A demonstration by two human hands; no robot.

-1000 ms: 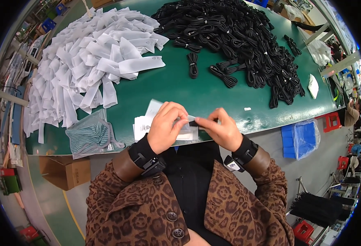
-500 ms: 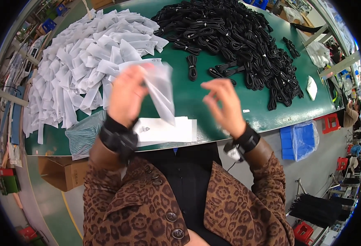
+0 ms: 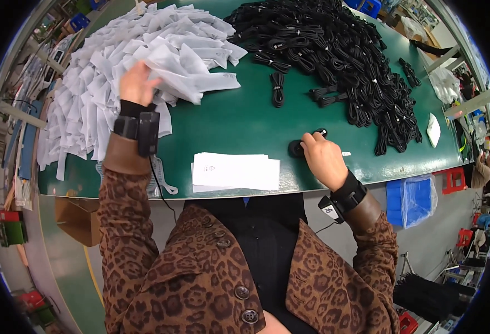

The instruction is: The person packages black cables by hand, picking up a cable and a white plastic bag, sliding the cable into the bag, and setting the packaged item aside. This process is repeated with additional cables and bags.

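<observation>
On the left of the green table [image 3: 239, 125] lies a large heap of whitish translucent plastic bags [image 3: 97, 89]. My left hand [image 3: 137, 86] is at the heap's near side, thumb and fingers apart, beside a loose bag [image 3: 175, 75] on top. My right hand [image 3: 325, 158] has its fingers closed over a black coiled cable [image 3: 295, 148] on the table, mostly hidden under the hand. In front of me lies a stack of flat white bags [image 3: 236, 172] with small print.
Black bundled cables [image 3: 334, 50] form a big heap at the far right. One separate bundle [image 3: 277, 89] lies nearer the middle. A white pad [image 3: 433, 130] is near the right edge. Below stand a blue bin [image 3: 409, 201] with plastic over it and a cardboard box [image 3: 77, 220].
My left hand has moved left and up to the heap, and the bag it held now lies there. My right hand has come down onto a black cable.
</observation>
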